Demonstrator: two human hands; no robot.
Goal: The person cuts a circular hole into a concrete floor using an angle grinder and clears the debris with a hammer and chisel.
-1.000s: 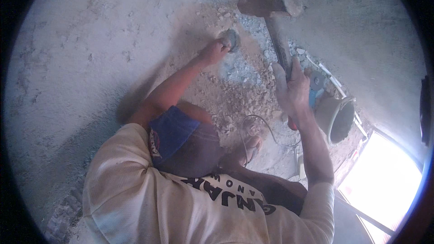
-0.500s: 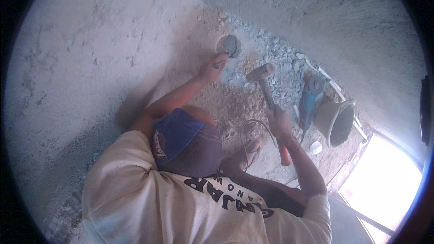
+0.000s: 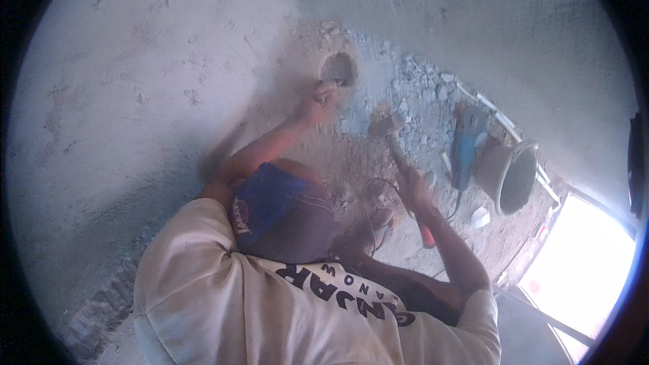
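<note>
Watching a dusty, block-headed hammer (image 3: pixel 398 155), red-ended, right of frame centre, clamped in a co-worker's right hand (image 3: pixel 415 192), blurred up top against rubble (image 3: pixel 422 86). Can't make out the grip of the co-worker's left hand (image 3: pixel 322 97), upper centre, by a dark hole (image 3: pixel 338 69). Not seeing the wearer's own hands.

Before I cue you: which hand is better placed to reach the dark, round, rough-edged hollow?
Probably the left hand: it sits by the lower edge of the hollow. The right hand is farther off, gripping the grey, red-ended hammer.
</note>
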